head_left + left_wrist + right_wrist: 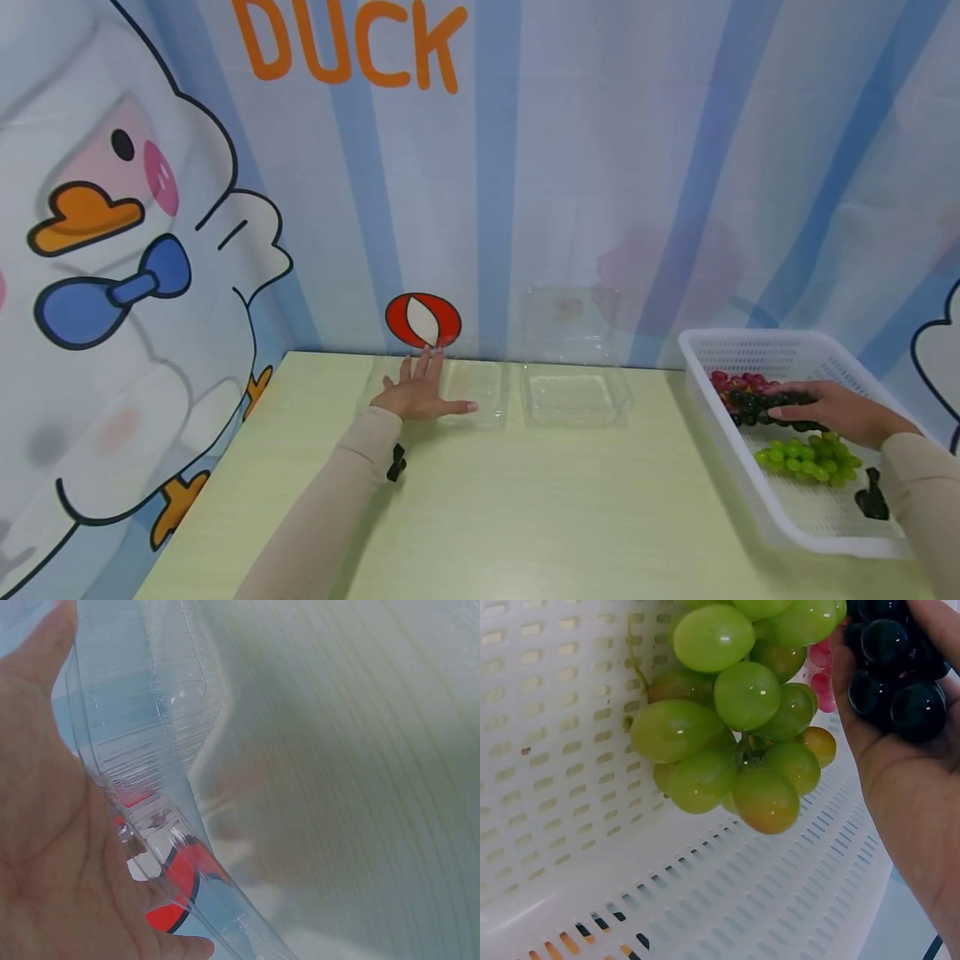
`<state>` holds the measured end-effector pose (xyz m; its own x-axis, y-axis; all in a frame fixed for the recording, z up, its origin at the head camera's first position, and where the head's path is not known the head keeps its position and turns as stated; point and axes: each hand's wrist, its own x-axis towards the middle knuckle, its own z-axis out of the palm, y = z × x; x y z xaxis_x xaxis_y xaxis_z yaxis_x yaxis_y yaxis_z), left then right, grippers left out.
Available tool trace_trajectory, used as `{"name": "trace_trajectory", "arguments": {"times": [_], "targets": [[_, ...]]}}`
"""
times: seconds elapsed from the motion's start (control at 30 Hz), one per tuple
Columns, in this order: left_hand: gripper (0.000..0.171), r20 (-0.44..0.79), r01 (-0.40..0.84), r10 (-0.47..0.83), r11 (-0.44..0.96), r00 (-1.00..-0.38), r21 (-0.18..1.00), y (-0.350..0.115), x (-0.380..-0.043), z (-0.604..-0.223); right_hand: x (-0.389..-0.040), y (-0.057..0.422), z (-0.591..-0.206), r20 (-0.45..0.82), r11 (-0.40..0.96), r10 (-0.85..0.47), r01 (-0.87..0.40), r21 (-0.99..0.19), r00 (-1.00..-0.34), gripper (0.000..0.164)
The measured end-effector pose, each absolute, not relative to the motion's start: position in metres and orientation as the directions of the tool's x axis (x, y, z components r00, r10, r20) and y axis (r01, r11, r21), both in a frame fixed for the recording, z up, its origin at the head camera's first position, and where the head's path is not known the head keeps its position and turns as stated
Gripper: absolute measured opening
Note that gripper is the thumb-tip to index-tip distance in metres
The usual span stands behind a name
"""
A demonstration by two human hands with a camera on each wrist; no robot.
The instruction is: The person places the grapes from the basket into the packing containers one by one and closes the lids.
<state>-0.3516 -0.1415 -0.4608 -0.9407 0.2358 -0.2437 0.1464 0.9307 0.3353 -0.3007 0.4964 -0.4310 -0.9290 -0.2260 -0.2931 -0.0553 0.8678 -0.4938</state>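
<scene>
My left hand (423,396), fingers spread, lies over a clear plastic box (480,385) at the back of the table. In the left wrist view, the palm and thumb are right at the ridged edge of this box (124,697). My right hand (847,412) reaches into a white basket (840,546) and grips a bunch of black grapes (746,408) between thumb and fingers. Close beside it hangs a bunch of green grapes (746,705) in the right wrist view. Red grapes (738,382) lie behind the black bunch, partly covered by it.
A second clear plastic box (573,396) stands to the right of the left hand, its lid (570,321) raised against the curtain. The slotted basket takes up the table's right side. A printed curtain (592,167) hangs along the back edge.
</scene>
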Motion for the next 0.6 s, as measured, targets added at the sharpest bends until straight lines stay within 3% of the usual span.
{"name": "trace_trajectory", "arguments": {"times": [0.6], "targets": [[0.129,-0.245,0.145,0.234,0.931,-0.941,0.334,-0.1422,-0.3518,-0.4622,-0.3034,0.4943,-0.4281,-0.330,0.878,-0.178,0.002,-0.479,-0.927,0.090]]}}
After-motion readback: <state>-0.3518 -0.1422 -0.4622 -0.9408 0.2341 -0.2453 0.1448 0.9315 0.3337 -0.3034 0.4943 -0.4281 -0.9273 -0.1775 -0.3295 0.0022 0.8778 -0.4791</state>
